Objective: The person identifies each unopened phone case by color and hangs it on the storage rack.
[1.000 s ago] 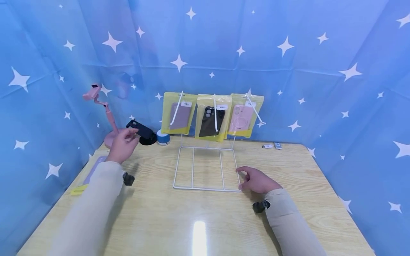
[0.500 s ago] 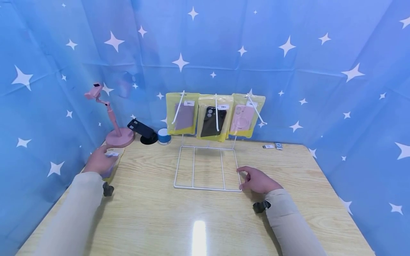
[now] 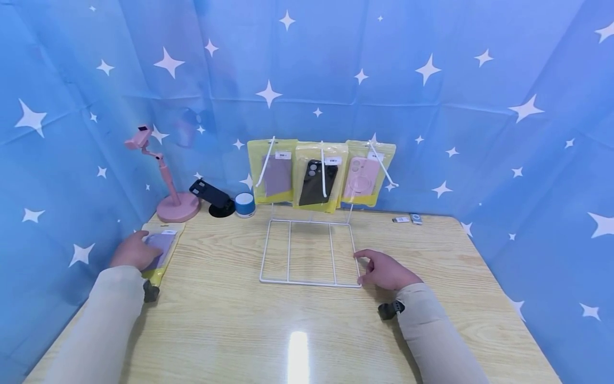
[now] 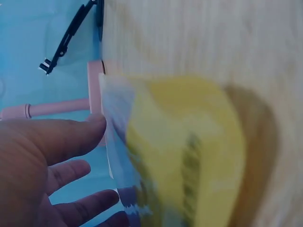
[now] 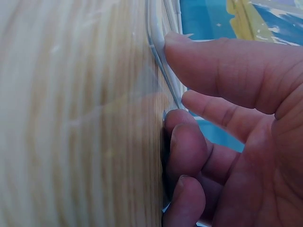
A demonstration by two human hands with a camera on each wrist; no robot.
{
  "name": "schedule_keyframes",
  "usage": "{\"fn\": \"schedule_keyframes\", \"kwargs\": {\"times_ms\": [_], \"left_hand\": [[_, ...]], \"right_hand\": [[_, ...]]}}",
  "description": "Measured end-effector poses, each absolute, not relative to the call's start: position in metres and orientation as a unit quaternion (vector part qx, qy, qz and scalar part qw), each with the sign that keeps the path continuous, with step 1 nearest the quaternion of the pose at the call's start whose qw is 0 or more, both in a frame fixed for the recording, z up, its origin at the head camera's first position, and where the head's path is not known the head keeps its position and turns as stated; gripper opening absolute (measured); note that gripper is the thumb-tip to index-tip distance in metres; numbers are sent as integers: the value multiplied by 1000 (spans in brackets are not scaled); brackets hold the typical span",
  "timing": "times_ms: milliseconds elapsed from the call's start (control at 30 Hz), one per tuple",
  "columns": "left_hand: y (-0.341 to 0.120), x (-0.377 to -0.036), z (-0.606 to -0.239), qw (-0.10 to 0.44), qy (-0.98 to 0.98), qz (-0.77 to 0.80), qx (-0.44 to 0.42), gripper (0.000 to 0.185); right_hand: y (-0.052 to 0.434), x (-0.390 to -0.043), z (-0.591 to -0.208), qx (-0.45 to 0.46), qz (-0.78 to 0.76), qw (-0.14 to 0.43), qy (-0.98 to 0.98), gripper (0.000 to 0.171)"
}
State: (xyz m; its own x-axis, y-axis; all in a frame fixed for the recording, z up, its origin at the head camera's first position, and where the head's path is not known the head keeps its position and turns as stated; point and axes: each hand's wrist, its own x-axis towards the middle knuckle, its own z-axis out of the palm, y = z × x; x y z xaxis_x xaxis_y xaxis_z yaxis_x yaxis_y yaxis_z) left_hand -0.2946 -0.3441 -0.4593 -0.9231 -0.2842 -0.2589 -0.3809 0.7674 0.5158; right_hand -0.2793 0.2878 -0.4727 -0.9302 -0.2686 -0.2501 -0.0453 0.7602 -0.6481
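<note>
My left hand (image 3: 136,250) touches a clear and yellow bag with a purple phone case (image 3: 163,249) at the table's left edge. In the left wrist view its fingers are spread and the thumb tip meets the near rim of the bag (image 4: 189,156), whose lower end casts a shadow on the wood. My right hand (image 3: 386,270) holds the right side of the base of a white wire display rack (image 3: 307,283); in the right wrist view the thumb lies against the wire and the other fingers curl. Three hooks carry bagged cases: purple (image 3: 278,176), black (image 3: 314,184), pink (image 3: 362,176).
A pink stand (image 3: 178,208) is behind the left hand. Beside it are a black phone-like item on a dark round stand (image 3: 211,194) and a blue and white cylinder (image 3: 244,205). Two small items (image 3: 408,219) lie at the back right. A starry blue curtain (image 3: 307,64) surrounds the table.
My left hand has moved from beside the black item down and left to the bag. That bag has shifted right and turned. The hanging purple bag has swung slightly; my right hand stays put.
</note>
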Motion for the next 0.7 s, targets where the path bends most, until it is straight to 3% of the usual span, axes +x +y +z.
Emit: {"fn": "schedule_keyframes", "kwargs": {"times_ms": [333, 700], "left_hand": [[-347, -289, -456, 96, 930, 288, -205, 101], [-345, -294, -458, 90, 925, 304, -209, 108]], "right_hand": [[288, -280, -473, -81, -345, 169, 920, 67], [288, -279, -472, -79, -347, 170, 919, 66]]}}
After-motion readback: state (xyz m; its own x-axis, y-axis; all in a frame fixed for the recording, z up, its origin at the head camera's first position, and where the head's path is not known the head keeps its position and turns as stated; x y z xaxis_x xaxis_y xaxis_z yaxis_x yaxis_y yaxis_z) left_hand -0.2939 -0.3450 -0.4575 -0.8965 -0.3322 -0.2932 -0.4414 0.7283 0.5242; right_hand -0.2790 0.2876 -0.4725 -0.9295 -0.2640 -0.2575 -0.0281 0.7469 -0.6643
